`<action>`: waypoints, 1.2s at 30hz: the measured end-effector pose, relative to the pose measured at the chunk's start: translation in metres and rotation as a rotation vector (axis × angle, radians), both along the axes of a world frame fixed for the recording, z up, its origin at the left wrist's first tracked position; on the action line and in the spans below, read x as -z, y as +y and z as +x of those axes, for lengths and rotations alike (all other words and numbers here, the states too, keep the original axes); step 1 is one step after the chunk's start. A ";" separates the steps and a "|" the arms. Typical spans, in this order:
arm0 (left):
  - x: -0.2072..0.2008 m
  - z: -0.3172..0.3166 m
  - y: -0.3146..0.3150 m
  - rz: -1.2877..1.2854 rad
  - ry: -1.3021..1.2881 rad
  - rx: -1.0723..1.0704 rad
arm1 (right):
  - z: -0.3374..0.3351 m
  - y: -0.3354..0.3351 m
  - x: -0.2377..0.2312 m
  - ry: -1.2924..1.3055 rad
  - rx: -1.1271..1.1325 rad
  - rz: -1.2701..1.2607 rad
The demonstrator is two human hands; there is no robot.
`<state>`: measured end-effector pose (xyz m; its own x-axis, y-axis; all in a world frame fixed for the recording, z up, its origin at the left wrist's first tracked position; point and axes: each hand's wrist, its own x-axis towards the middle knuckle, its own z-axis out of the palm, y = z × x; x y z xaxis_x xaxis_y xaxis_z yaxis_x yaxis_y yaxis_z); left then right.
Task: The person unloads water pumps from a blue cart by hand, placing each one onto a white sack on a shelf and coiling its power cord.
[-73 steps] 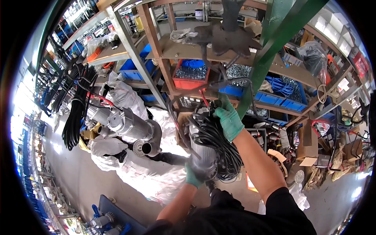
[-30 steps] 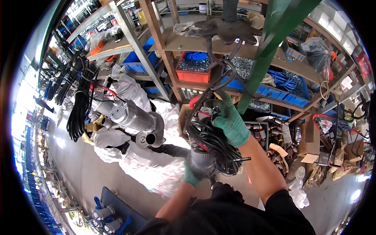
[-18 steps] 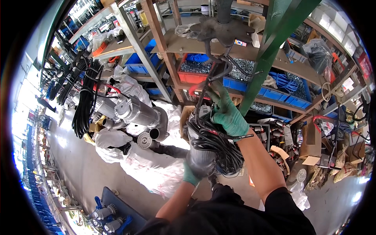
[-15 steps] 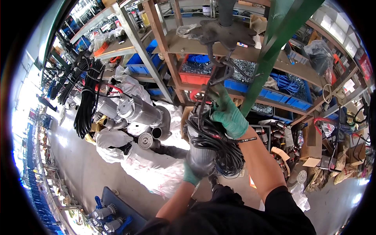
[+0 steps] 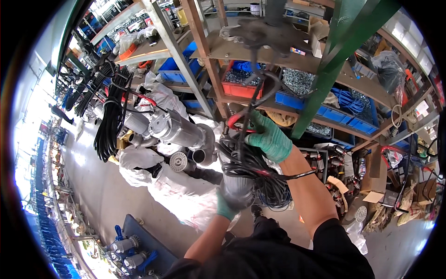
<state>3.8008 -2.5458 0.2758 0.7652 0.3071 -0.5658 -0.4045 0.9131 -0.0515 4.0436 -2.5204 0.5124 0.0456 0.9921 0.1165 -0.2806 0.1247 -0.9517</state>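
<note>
Before the shelves, the left hand cupped the pump from below while the right hand gripped its cable at the hook, apparently mid-hoist and needing steady support next.

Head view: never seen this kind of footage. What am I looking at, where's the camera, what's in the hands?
There is no machine: a person works with two gloved hands. The single picture comes from a fisheye camera on the person's head, looking down, so straight edges bend near the rim and the forearms enter from below. The left hand grips a grey pump from underneath. The right hand, higher up, closes on a red handle at its top. A black cable coil is looped around the pump. Behind stand shelves with blue and red bins of small parts. To the left, on the floor, more pumps lie on white plastic sheeting, with black cable bundles hanging above.
</note>
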 end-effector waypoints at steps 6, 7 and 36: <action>0.001 -0.009 0.001 0.008 -0.044 -0.022 | -0.007 0.004 -0.001 -0.075 0.001 0.079; 0.004 -0.011 0.002 0.001 -0.040 -0.015 | -0.007 0.006 0.006 -0.018 -0.015 0.118; -0.152 0.021 0.082 1.655 0.249 -0.063 | -0.015 -0.070 0.042 -0.295 0.164 0.058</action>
